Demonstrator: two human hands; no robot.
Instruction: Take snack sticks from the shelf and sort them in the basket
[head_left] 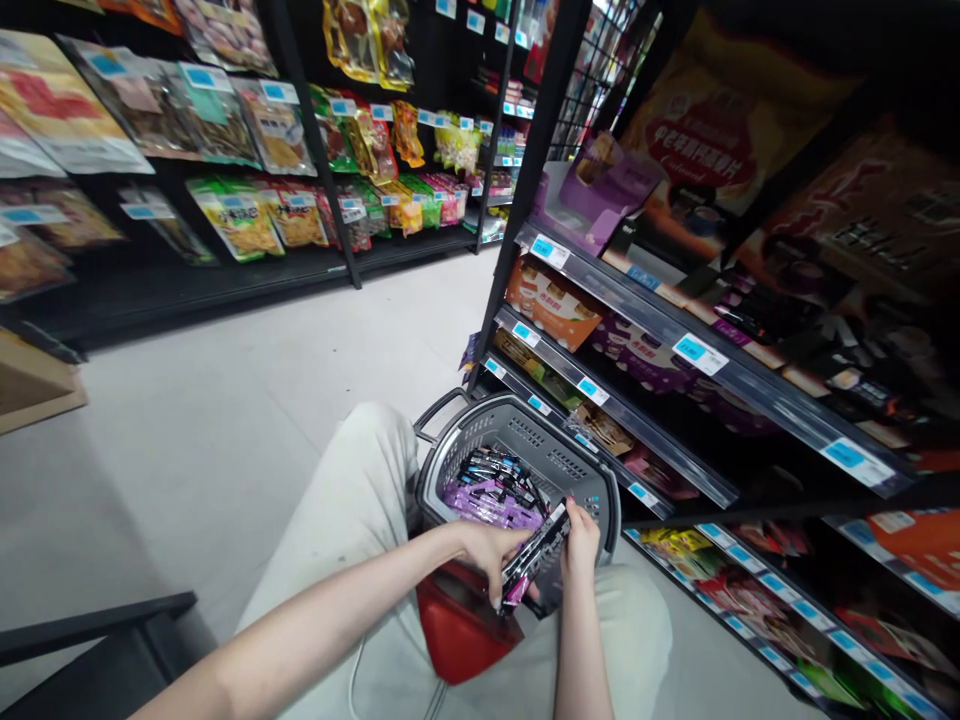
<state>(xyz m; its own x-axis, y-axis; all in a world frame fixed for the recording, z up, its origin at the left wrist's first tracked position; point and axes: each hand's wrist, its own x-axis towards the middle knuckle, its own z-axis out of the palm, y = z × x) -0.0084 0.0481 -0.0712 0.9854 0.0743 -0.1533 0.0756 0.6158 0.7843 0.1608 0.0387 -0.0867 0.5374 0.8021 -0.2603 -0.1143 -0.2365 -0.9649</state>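
Over the near side of a grey plastic basket (pixel 517 425), my two hands hold a bunch of slim black stick packets (pixel 536 555) between them. My left hand (pixel 491 550) is closed round the lower left part of the bunch, where a pink-purple end shows. Fingers of my right hand (pixel 581 540) grip its upper right end. Inside the basket lie more black stick packets (pixel 499 468) and several purple packets (pixel 487 503). What brand or contents the sticks have is too small to read.
On the right stands a shelf unit (pixel 630 290) with boxes, bags and blue price tags. Bagged snacks (pixel 240 215) fill a black rack at the back left. A cardboard box (pixel 37 380) and a black frame (pixel 97 640) are at the left. Below the basket is something red (pixel 465 630).
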